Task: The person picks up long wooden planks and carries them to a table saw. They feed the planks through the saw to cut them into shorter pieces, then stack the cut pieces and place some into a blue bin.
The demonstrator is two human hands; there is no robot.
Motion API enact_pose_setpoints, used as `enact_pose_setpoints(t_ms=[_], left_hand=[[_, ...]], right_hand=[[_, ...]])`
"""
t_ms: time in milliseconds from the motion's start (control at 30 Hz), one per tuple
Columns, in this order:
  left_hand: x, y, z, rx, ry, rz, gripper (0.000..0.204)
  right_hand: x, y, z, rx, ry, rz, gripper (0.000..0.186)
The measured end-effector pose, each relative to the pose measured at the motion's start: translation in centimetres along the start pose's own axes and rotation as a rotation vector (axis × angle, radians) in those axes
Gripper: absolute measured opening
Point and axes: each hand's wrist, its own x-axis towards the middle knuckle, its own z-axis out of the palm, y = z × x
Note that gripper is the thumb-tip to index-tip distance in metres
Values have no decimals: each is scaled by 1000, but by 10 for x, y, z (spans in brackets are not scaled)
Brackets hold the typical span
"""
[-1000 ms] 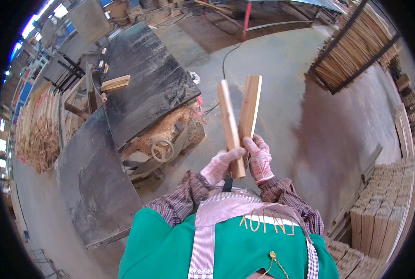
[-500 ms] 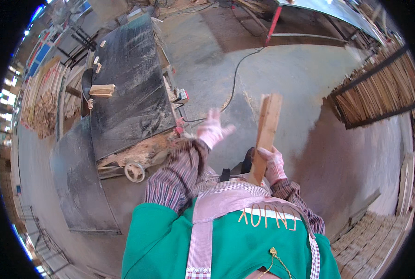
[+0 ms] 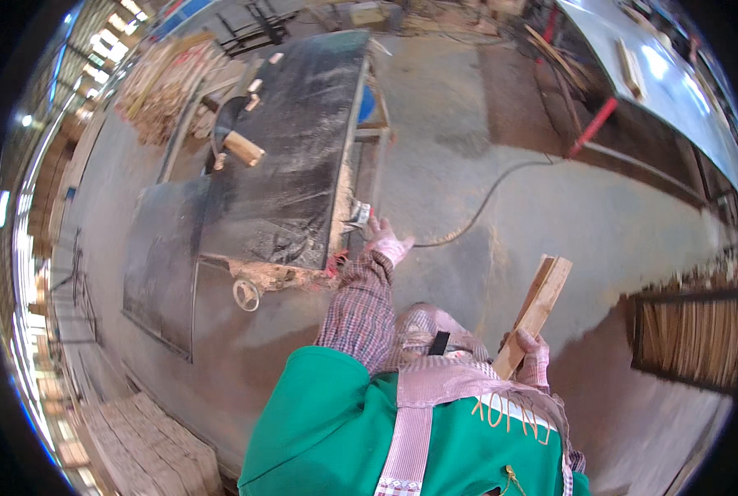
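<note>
My right hand (image 3: pixel 534 354), gloved, is closed round the lower part of short wooden boards (image 3: pixel 541 299), which stand tilted up and to the right before my apron. They look like two pieces side by side. My left hand (image 3: pixel 389 243), also gloved, reaches forward with its fingers spread. Its fingertips are at a small white-and-red switch box (image 3: pixel 359 213) on the right edge of a black-topped machine table (image 3: pixel 290 149); whether they press it I cannot tell. Part of a saw blade (image 3: pixel 230 117) shows at the table's left side, beside a wood block (image 3: pixel 244 149).
Small wood offcuts (image 3: pixel 254 86) lie along the table's left edge. A handwheel (image 3: pixel 246 294) sticks out at its near end. A dark cable (image 3: pixel 489 198) crosses the floor. A metal-topped table (image 3: pixel 658 74) stands far right, a rack of thin wood strips (image 3: pixel 691 339) nearer.
My view has swung left, toward the machine table. My left hand has come up to the switch box. The right hand still holds the boards, which now lean further right.
</note>
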Motion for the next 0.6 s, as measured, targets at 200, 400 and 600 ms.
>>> enact_pose_setpoints(t_ms=[200,400,600], left_hand=[[7,9,16,-396,-186,165,45],[-71,117,-11,-689,-499,459,61],[-63,134,-117,-1813,84,327,28]], right_hand=[[50,-49,57,-156,-160,6,35],[77,-112,170,-411,-482,-203,69],[119,-162,352,-1305,-1109,-674,92]])
